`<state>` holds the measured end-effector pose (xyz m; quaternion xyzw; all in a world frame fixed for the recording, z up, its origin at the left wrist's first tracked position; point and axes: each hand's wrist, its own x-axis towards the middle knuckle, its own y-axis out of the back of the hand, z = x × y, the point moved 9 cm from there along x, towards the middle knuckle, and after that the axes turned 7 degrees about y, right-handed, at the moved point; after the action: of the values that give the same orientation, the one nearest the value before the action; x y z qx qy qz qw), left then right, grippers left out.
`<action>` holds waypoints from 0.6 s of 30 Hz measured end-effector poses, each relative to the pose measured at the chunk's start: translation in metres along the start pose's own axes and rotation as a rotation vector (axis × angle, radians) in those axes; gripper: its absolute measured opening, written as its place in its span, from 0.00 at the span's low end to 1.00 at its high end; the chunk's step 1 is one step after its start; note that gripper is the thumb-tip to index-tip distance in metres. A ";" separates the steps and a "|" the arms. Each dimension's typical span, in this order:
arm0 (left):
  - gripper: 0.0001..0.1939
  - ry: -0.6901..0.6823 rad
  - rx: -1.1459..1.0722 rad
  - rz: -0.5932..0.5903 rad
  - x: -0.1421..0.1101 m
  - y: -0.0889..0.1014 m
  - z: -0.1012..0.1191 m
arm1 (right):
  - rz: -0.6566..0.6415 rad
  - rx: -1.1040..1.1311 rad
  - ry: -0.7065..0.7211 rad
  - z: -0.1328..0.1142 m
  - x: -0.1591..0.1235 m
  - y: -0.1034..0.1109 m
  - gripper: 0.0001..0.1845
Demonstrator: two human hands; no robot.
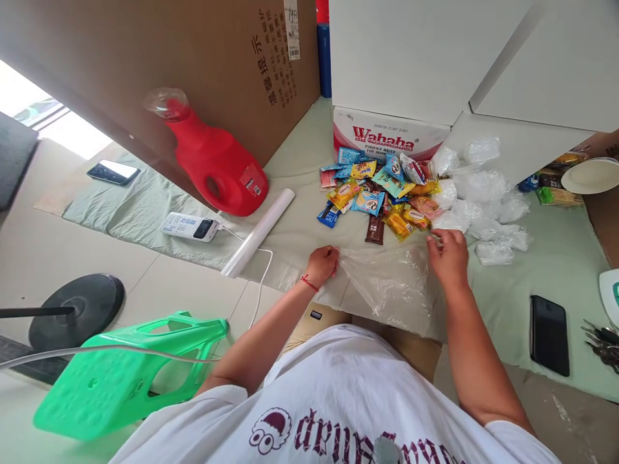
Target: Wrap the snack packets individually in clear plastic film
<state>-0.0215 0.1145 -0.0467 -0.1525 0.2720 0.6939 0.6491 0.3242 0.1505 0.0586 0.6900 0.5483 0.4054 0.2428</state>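
Note:
A thin sheet of clear plastic film (391,283) stretches between my two hands over the near edge of the cloth-covered surface. My left hand (323,265), with a red string at the wrist, is closed on the film's left corner. At the upper right corner, my right hand (449,256) is pinched with its fingertips on the film. Just beyond the film lies a pile of small packaged snacks (370,200) in blue, yellow, brown and pink wrappers. Beside the pile, near my right hand, several clear plastic-wrapped bundles (483,193) are heaped; their contents are hard to make out.
A roll of plastic film (258,233) and a red jug (217,161) are at left, near a white power bank (189,227) with a cable. Behind the snacks stands a Wahaha carton (387,132). A black phone (550,335) lies right; a green stool (130,374) is lower left.

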 end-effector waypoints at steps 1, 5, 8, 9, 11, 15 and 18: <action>0.18 0.002 0.014 0.006 0.001 0.000 0.000 | -0.026 -0.038 0.026 -0.012 -0.006 0.005 0.23; 0.17 0.015 0.045 0.019 0.005 -0.001 -0.003 | -0.508 -0.045 -0.072 -0.039 -0.059 -0.033 0.28; 0.17 0.023 0.054 0.014 0.006 -0.001 -0.004 | -0.724 -0.031 -0.076 -0.052 -0.100 -0.065 0.24; 0.17 0.027 0.053 0.010 0.005 -0.002 -0.004 | -0.742 0.001 -0.066 -0.055 -0.107 -0.072 0.20; 0.16 0.045 0.044 0.001 0.004 -0.002 -0.004 | -0.724 0.093 -0.059 -0.059 -0.113 -0.076 0.15; 0.16 0.104 0.004 -0.011 0.002 -0.001 -0.002 | -0.526 0.217 0.015 -0.074 -0.097 -0.046 0.13; 0.15 0.167 -0.030 -0.029 0.003 -0.003 0.000 | -0.388 0.255 0.193 -0.109 -0.086 -0.017 0.12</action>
<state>-0.0191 0.1167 -0.0490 -0.2237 0.3125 0.6734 0.6316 0.2183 0.0609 0.0802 0.5548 0.7379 0.3428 0.1737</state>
